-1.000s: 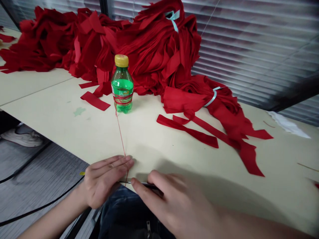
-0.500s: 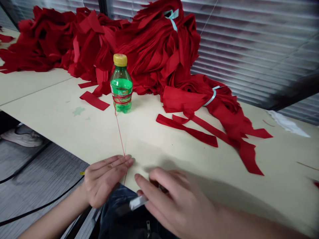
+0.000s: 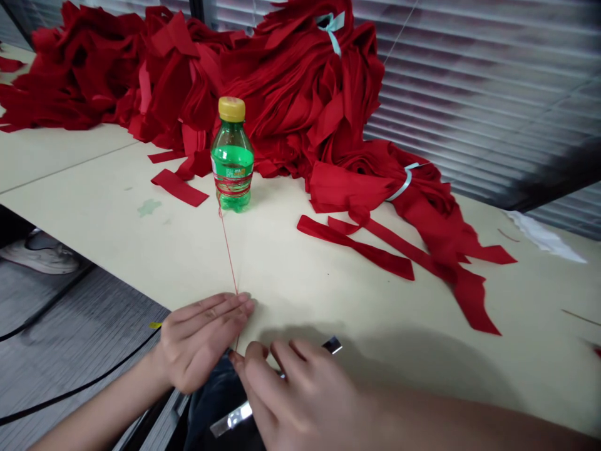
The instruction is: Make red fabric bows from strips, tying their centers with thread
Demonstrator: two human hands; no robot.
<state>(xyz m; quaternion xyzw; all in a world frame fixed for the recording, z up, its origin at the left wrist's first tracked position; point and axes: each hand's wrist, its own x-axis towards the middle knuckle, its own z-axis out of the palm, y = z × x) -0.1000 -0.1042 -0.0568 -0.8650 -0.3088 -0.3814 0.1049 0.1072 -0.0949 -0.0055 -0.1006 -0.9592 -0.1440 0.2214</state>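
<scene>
A red thread [image 3: 228, 250] runs from the green bottle [image 3: 233, 164] to the table's front edge. Several turns of it are wound round the bottle, which stands upright under a yellow cap. My left hand [image 3: 201, 338] lies at the edge with its fingers pressed together on the thread. Close beside it, my right hand [image 3: 300, 388] is closed round a shiny flat metal strip [image 3: 232, 419]; one end shows below the hand and the other above it. The strip's middle is hidden. My right fingertips are at the thread's near end; I cannot tell whether they pinch it.
Large heaps of red cloth strips [image 3: 291, 94] lie along the back by the window blinds [image 3: 469, 94], some bundled with pale blue ties [image 3: 332, 28]. Loose red strips [image 3: 357, 247] lie to the right on the table [image 3: 94, 163]. A white scrap [image 3: 547, 237] is far right.
My right hand has turned and come closer to my left hand and the thread's near end. More of the metal strip now shows. My left hand stays in place.
</scene>
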